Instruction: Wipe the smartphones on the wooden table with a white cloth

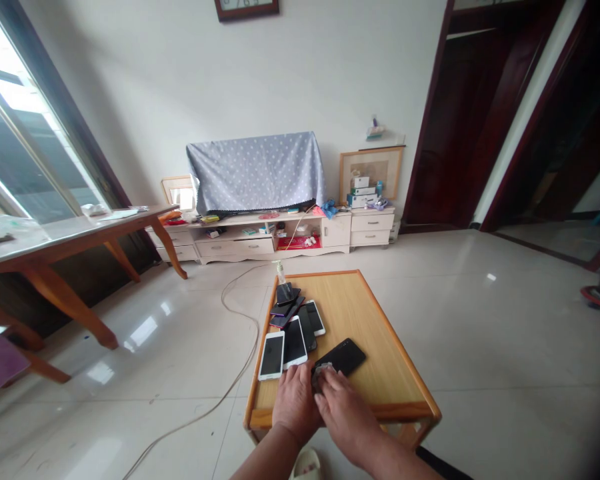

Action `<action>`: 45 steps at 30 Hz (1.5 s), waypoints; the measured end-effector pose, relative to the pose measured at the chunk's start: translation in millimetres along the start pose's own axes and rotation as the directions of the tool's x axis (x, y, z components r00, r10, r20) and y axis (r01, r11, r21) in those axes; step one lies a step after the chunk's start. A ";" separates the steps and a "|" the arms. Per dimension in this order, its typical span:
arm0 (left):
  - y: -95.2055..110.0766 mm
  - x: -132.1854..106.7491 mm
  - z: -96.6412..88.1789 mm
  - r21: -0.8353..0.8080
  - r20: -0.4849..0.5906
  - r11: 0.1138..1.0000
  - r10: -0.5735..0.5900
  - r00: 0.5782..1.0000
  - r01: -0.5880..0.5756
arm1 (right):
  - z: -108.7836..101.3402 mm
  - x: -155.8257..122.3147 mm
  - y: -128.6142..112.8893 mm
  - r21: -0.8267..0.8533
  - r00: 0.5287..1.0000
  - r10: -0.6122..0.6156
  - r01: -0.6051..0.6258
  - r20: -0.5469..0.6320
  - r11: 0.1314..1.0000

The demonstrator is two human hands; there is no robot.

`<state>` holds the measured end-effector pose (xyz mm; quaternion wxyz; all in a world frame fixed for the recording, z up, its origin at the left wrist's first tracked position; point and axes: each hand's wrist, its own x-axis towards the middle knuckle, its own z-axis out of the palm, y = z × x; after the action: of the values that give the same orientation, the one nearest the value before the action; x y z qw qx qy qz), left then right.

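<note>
A black smartphone point(347, 355) lies at a slant near the front of a small wooden table point(353, 293), its camera side up. My left hand point(296, 400) is closed at the near left end of this phone; its fingertips are partly hidden. With bent fingers, my right hand point(344, 408) presses a crumpled greyish cloth point(325, 373) against the phone's lower part. Left of it are a white phone point(272, 355) and another white-framed phone point(295, 341), screens up. Several more phones point(286, 308) overlap behind them, beside a clear pump bottle point(281, 275).
A cable point(253, 320) runs across the tiled floor left of the small table. Behind stands a low white cabinet point(235, 249) with a polka-dot cloth point(257, 173) over something on top. A larger wooden table point(80, 237) is at the left.
</note>
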<state>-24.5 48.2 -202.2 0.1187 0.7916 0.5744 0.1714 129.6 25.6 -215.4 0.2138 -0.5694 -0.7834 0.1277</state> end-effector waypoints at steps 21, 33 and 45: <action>2.5 1.2 0.8 -0.011 -0.053 1.000 -0.011 0.999 0.011 | -20.6 43.7 42.9 -0.064 0.981 0.176 -0.182 -0.083 0.981; 6.0 0.7 -3.1 -0.010 0.003 1.000 -0.017 1.000 0.017 | -5.3 8.2 6.9 0.022 1.000 0.006 -0.007 0.024 1.000; 2.7 -1.3 2.9 -0.024 -0.054 0.999 -0.042 0.998 0.041 | 6.1 1.2 9.8 -0.093 0.999 0.049 -0.050 -0.017 0.994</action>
<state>-21.4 46.2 -204.0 0.1158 0.7731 0.5917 0.1971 134.5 30.2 -224.9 0.1896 -0.5989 -0.7726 0.0918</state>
